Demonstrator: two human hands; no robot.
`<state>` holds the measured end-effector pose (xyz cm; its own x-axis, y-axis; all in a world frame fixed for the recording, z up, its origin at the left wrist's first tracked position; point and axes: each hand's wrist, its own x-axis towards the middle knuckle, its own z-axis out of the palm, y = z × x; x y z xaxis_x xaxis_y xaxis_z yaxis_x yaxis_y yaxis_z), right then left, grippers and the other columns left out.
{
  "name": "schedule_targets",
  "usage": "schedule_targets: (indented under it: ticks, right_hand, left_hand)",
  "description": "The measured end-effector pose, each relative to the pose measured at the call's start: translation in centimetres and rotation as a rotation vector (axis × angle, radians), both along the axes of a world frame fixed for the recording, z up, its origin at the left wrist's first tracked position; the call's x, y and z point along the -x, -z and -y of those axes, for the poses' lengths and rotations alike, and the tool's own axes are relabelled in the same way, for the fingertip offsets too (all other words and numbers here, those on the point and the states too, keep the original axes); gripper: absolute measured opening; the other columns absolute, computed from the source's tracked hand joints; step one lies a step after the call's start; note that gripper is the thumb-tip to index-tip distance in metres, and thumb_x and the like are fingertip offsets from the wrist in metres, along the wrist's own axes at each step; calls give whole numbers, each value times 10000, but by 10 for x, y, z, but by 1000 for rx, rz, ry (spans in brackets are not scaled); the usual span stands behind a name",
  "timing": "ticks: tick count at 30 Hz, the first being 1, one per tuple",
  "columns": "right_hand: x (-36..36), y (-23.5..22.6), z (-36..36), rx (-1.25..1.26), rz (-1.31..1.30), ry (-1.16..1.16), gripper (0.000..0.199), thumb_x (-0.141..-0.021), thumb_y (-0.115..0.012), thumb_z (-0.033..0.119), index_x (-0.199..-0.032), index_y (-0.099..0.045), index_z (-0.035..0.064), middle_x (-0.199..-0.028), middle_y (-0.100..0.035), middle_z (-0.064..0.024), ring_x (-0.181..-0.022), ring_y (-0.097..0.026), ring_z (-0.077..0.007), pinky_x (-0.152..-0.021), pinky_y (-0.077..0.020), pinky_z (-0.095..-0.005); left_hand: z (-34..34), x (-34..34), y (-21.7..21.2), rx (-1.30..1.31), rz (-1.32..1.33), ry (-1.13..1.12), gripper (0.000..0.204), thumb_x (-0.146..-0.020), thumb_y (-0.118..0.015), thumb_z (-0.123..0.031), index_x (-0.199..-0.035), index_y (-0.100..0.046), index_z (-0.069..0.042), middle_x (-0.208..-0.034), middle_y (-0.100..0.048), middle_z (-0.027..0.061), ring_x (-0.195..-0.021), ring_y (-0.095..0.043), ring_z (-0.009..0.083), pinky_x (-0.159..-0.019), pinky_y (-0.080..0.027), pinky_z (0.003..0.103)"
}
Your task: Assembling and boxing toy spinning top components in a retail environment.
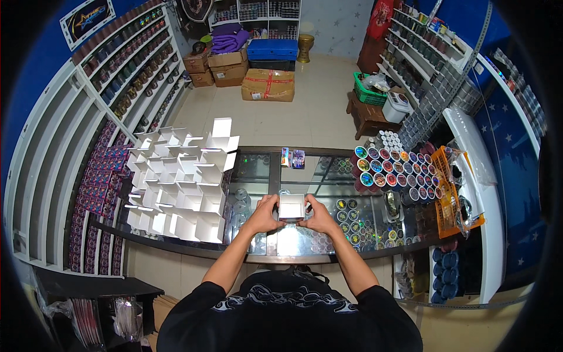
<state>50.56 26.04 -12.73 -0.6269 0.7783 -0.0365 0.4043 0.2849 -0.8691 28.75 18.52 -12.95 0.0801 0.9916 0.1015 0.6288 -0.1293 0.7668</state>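
We held a small white box point(291, 206) between both hands above the glass counter point(305, 176), close in front of our chest. Our left hand point(264, 214) gripped the box's left side, fingers curled over its top edge, and our right hand point(319, 216) clasped the right side in the same way. The box sat upright between our palms, its top face pale and squarish; we could not tell whether its flaps were tucked in or loose.

To our left, on the counter, stood a crowd of folded white boxes point(182, 182), many with their lids standing open, packed side by side and reaching back toward the far edge. To our right lay rows of small round jars point(390, 170) with coloured lids, and just beyond them an orange basket point(448, 193). Two small coloured packets point(293, 158) rested on the glass near the counter's far edge, well apart from our hands. More round tins showed through the glass below.

Past the counter, cardboard cartons point(268, 84) sat on the tiled floor, with a blue crate point(272, 50) behind them and a green basket point(368, 91) on a wooden stool at the right. Shelves point(132, 64) of jars lined the left wall.
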Motion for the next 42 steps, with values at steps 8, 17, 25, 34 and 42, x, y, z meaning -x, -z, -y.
schedule_targets:
  ticks: [8, 17, 25, 34, 42]
  right_hand:
    - [1, 1, -5, 75, 15, 7, 590, -546, -846, 134, -990, -462, 71, -869, -575, -38, -731, -525, -166, -661, -468, -304]
    - [7, 10, -15, 47, 15, 53, 569, -555, -831, 115, -994, -471, 81, -911, -571, -31, -726, -526, -159, -649, -465, -299]
    - [6, 11, -18, 34, -47, 54, 571, -535, -830, 104, -982, -477, 64, -924, -573, -38, -751, -538, -175, -683, -483, -297]
    - [-10, 2, -19, 55, -125, 77, 662, -493, -863, 60, -1020, -465, 91, -1293, -547, -107, -859, -559, -177, -717, -498, -310]
    - [-85, 12, 7, 264, -339, 278, 312, -660, -778, 2, -880, -561, 42, -962, -638, -44, -758, -550, -79, -679, -483, -238]
  left_hand:
    - [-6, 3, -5, 40, -12, 18, 623, -552, -854, -221, -1039, -499, -68, -981, -547, 105, -990, -491, 300, -915, -364, 396]
    - [-25, 7, 1, 4, 47, -9, 574, -544, -847, -155, -979, -488, -43, -949, -574, 129, -937, -547, 314, -854, -433, 391]
    - [-24, 2, 7, 9, 137, -35, 574, -544, -848, -132, -977, -484, -32, -957, -584, 136, -915, -576, 294, -831, -462, 371]
    - [-12, 15, 2, 22, -64, -86, 657, -503, -863, -177, -982, -436, -36, -1399, -389, 279, -1251, -405, 437, -1054, -354, 418]
    - [49, 17, 3, 37, 302, -436, 557, -633, -804, -79, -1081, -475, -58, -1082, -570, 74, -906, -574, 192, -725, -474, 313]
